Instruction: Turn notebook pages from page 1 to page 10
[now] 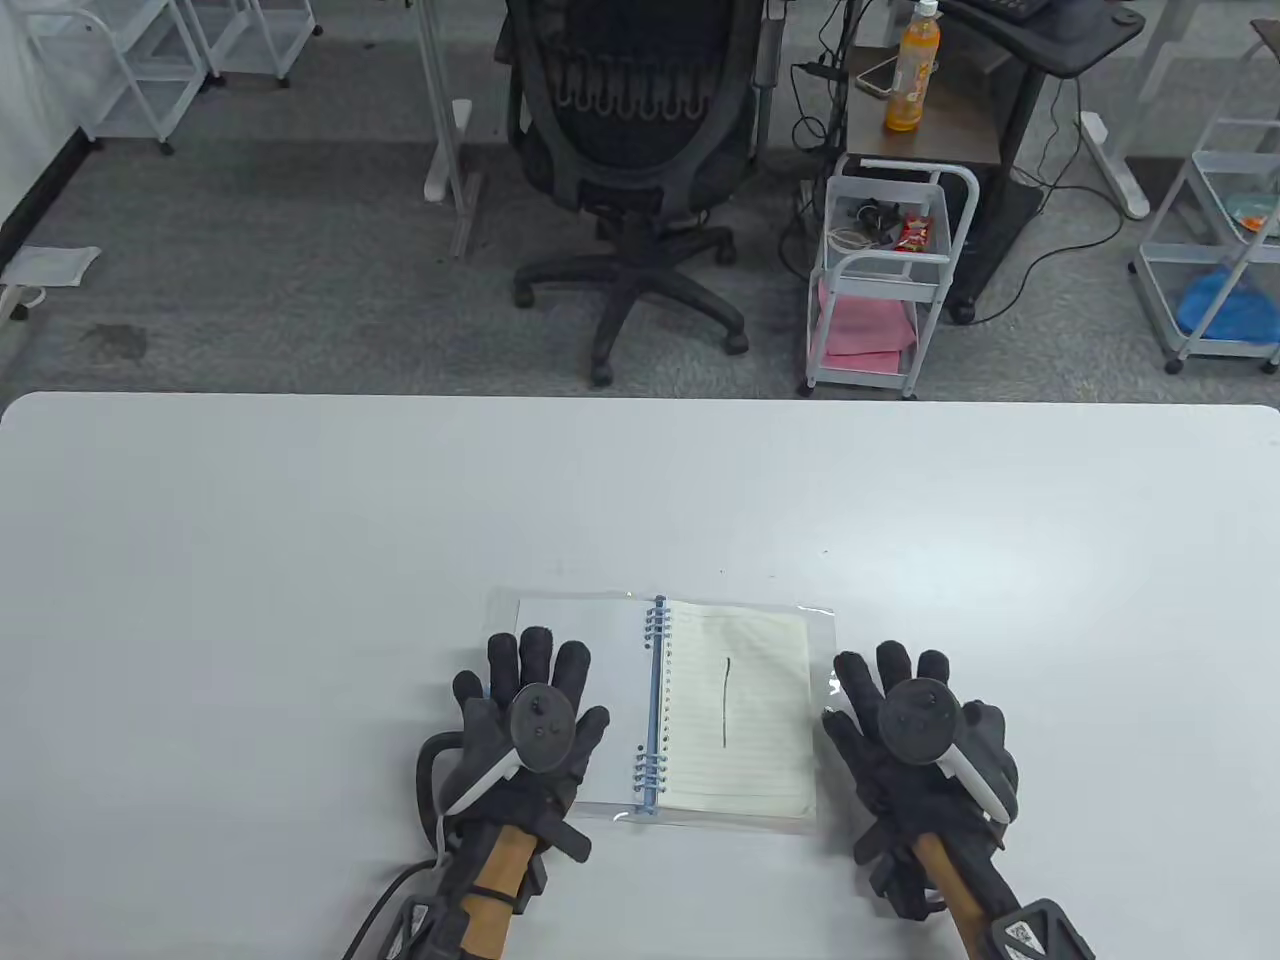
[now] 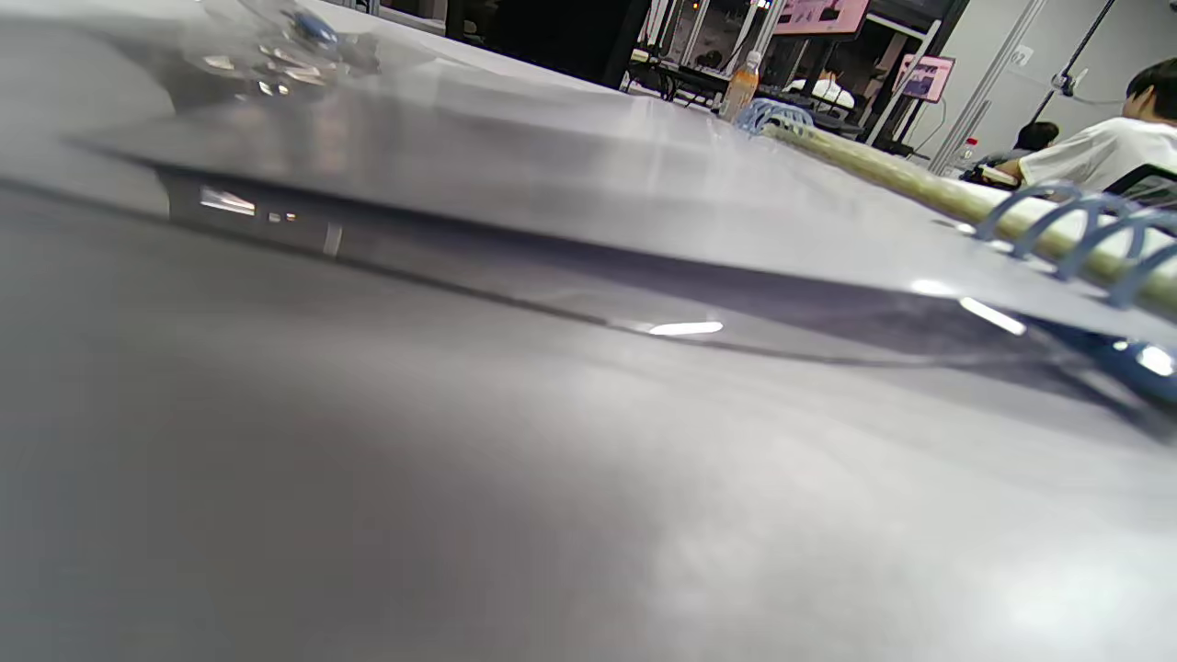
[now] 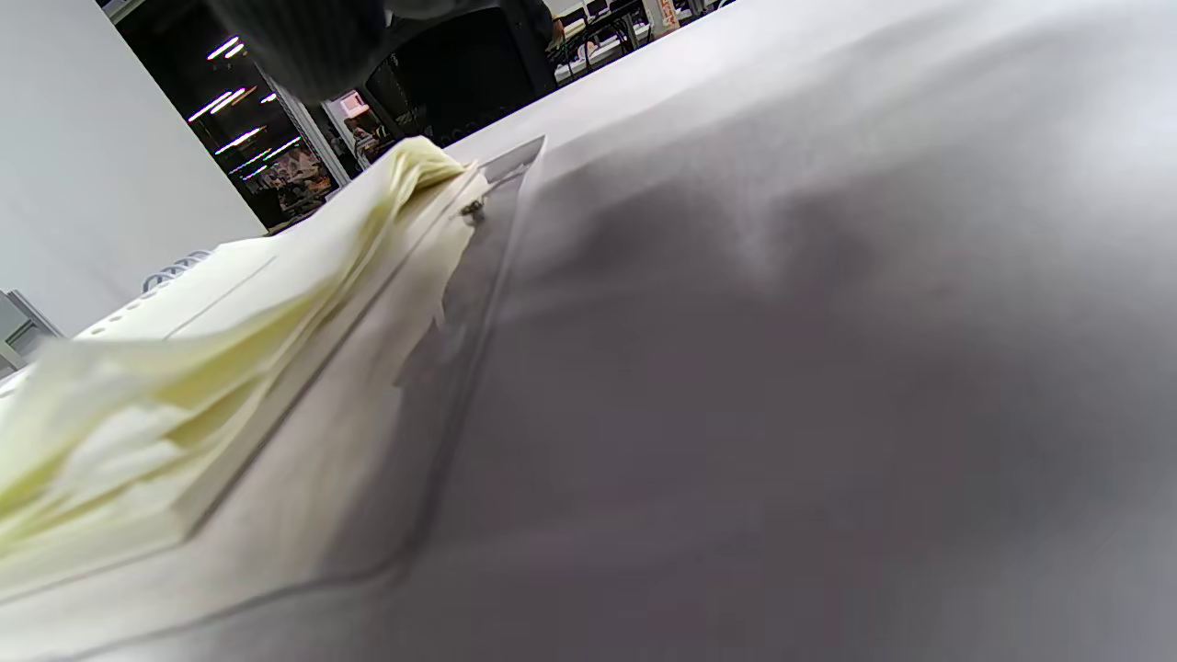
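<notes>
The wide white rectangular table carries an open spiral-bound notebook with cream lined pages and a clear plastic cover near its front edge, centred between the hands. Its blue wire spine runs front to back, the long axis pointing away from the person; the right page bears one vertical pen stroke. The black-gloved left hand lies flat, fingers spread, on the left side of the notebook. The black-gloved right hand rests flat, fingers spread, on the table just beside the cover's right edge.

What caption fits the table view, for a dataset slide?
Left hand rests on the open notebook's left page; right hand lies flat beside its right edge.
</notes>
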Action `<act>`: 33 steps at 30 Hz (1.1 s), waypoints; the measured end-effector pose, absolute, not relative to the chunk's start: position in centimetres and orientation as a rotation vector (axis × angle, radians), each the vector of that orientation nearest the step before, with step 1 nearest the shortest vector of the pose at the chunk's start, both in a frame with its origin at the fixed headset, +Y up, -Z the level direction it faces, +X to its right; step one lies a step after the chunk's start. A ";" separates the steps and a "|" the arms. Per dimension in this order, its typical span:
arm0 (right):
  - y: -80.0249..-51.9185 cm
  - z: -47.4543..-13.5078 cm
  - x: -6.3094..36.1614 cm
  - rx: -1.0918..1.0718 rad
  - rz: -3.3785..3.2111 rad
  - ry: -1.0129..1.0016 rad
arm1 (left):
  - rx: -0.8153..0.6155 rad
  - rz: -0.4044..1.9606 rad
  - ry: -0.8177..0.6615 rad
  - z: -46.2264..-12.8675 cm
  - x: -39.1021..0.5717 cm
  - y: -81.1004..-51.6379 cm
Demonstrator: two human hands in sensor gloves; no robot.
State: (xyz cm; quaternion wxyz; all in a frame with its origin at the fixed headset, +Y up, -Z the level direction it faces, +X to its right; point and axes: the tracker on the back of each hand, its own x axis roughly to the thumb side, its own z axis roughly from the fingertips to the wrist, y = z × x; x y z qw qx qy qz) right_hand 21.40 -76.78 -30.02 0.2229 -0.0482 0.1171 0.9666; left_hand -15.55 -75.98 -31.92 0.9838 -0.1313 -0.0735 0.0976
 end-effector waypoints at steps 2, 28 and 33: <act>-76.8 -30.0 21.3 -0.130 2.668 0.326 | -0.271 0.202 -0.143 -31.9 -15.6 -76.0; -74.3 -37.0 11.8 0.333 3.084 0.272 | -0.302 0.235 -0.148 -32.2 -16.0 -76.4; -76.4 -38.0 12.7 0.186 3.066 0.311 | -0.318 0.231 -0.146 -32.2 -15.8 -76.5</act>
